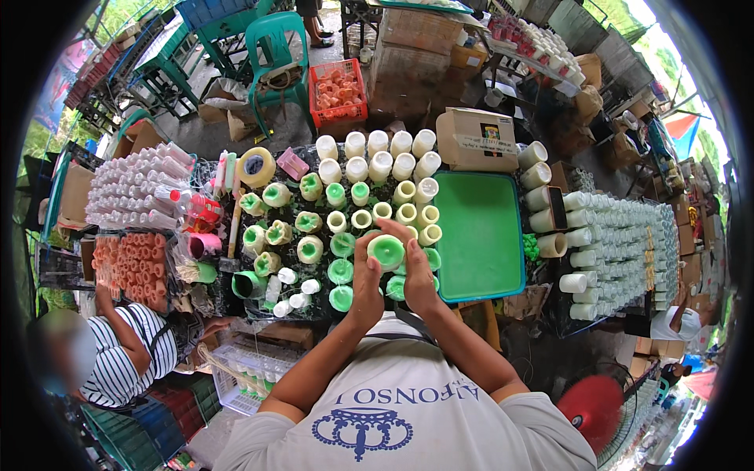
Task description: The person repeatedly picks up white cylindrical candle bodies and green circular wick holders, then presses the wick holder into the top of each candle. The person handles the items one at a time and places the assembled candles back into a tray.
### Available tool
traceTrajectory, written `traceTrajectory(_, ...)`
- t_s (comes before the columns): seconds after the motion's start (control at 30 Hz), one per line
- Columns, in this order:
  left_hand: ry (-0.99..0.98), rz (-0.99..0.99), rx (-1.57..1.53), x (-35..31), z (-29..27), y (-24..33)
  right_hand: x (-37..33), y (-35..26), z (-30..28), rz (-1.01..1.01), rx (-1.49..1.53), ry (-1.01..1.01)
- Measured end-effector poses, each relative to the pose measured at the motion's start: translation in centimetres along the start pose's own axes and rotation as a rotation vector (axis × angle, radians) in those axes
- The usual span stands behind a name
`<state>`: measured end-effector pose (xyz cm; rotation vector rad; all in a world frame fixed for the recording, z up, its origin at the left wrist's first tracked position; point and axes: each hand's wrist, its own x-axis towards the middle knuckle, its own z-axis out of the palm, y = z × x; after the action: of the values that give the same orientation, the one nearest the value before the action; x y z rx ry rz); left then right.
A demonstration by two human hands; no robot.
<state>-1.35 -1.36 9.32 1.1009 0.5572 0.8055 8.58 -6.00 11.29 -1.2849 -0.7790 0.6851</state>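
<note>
1. Clock directions run from the pale cylinder with a green middle (pixel 386 253), which is up between both palms near the table's near edge.
2. Left hand (pixel 366 281): half-cupped, fingers nearly straight, pressed to the cylinder's left side. Right hand (pixel 418 279): same deal on the right. Neither wraps right around it, so I'd worry about a slip if one palm eases off or the side's slick.
3. Can't tell if that green is soft or set. If it's runny, tilting could slop it.
4. Cream cylinders (pixel 405 193) crowd 12 to 1 o'clock, near the fingertips. One careless poke could tip a few.
5. Green-topped pieces (pixel 340 272) sit at 8 o'clock, just beside the left hand; a dropped cylinder could dent them.
6. Green tray (pixel 483 235) is at 3 o'clock; a swinging right elbow might nudge it.
</note>
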Motion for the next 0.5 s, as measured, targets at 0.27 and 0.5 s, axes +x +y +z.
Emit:
traceTrajectory(0.27, -0.01, 0.173, 0.306, 0.8, -2.7, -0.2, 0.4, -2.5, -2.1, 0.019, -0.447, -0.085)
traceTrajectory(0.5, -0.046, 0.287, 0.526, 0.8, -3.6, 0.8, 0.0, -0.8, -2.1, 0.058, -0.264, -0.173)
